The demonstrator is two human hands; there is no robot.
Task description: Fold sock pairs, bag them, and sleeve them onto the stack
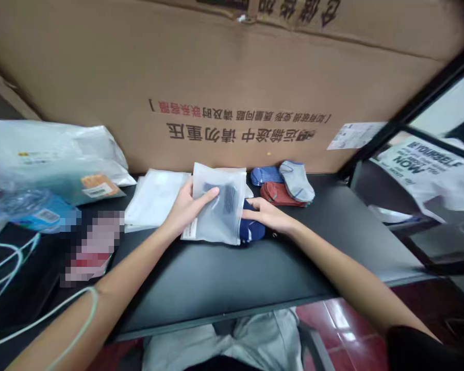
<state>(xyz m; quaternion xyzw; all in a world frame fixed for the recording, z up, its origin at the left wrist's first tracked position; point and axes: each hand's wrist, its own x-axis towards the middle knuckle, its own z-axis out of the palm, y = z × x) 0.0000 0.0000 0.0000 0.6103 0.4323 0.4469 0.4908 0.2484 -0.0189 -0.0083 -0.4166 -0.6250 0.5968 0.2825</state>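
Observation:
My left hand (189, 206) grips a frosted zip bag (218, 219) by its left side, thumb lying across the front. Dark printing shows on the bag, and a small white label sits at its lower left corner. At the bag's right edge, my right hand (268, 214) has its fingers closed on navy blue socks (251, 229). The socks are partly hidden by the bag and my fingers; I cannot tell how far they reach inside it. Just beyond my right hand lie folded socks: a blue pair (266, 175), a rust-red pair (280, 195) and a light grey pair (297, 181).
Flat frosted bags (154, 198) are stacked left of my left hand. Farther left are a large plastic bag (54, 154), a blue package (48, 211) and pale cables (11, 257). A tall cardboard panel (232, 67) backs the black table (224, 283); a shelf frame stands right.

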